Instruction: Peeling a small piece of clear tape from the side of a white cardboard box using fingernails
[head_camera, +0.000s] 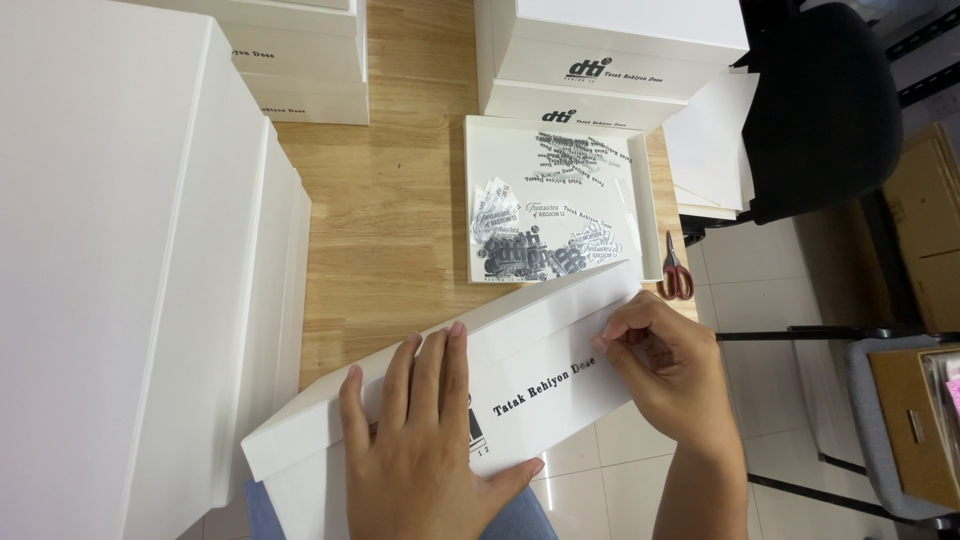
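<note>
The left hand (425, 450) lies open and flat, fingers spread, pressing on the side of a white box (460, 385) that juts off the near edge of the wooden surface (385, 200). The right hand (665, 365) curls its fingertips at the end of a black sticker strip (545, 387) on that side, pinching or pressing it. Behind, an open white tray (560, 200) holds loose stickers; red-handled scissors (676, 272) lie just beside its right edge.
</note>
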